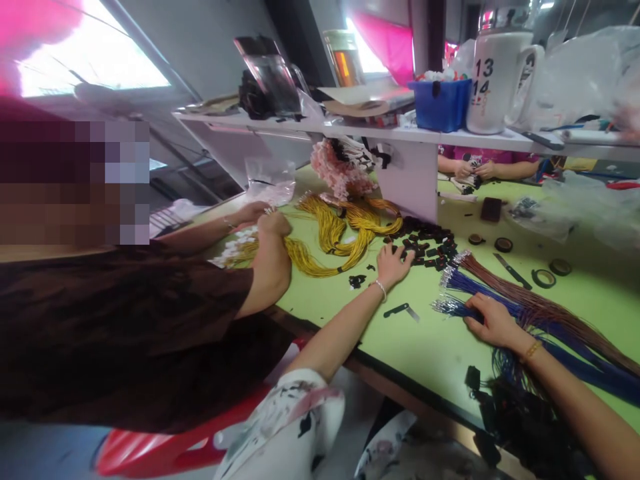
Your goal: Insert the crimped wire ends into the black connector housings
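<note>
**Bench stock, wire station**

Green worktable, white shelf running across the far side; bright windows behind.

- L hand: mine, fingers spread, palm down, tips on the pile of small black connector housings mid-table. Holds nothing I can make out.
- R hand: mine, laid flat over the blue wire bundle, pressing it to the table nr the bare metal terminals; fingers lightly curled, not clenched. Can't tell if any single wire is pinched.
- Brown wire bundle: just beside the blue, far side, both fanning off to the right.
- Yellow wire bundles: left of the housings, looped.
- Co-worker, left: dark sleeve, both hands in the yellow wires' left end.
- Another person's hands: far side, under the shelf.
- Shelf: white mug marked 13/14, blue bin to its left.
- Tape rolls: right, far of the brown wires.
</note>
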